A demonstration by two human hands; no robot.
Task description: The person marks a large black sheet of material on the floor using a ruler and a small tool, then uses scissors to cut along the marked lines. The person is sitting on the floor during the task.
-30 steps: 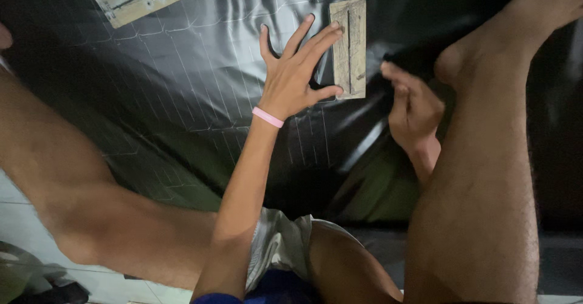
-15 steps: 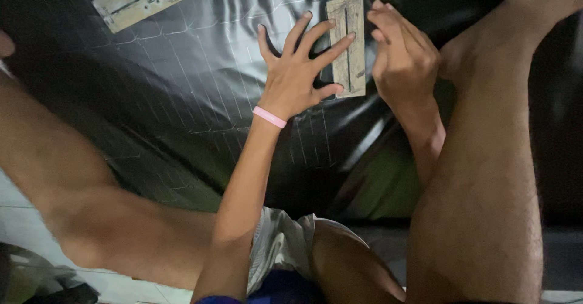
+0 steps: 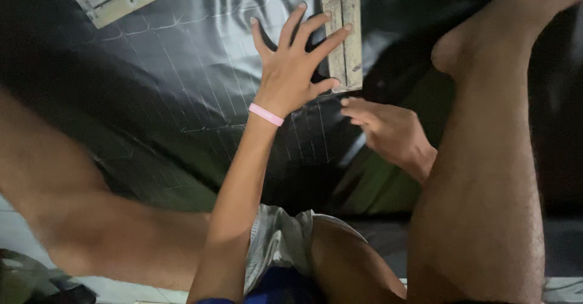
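Right hand [image 3: 388, 131] dropped below the hinge [image 3: 343, 37], fingers loose; left hand [image 3: 294, 67], spread flat, pins it on the sheet [image 3: 170, 97]

Scene dim overall. Streaked glare on the glossy black plastic sheet [image 3: 182, 97] indicates a light source overhead. Corners and right side fall into deep shadow. The right hand [image 3: 388, 131] shows motion blur; general softness and grain throughout.
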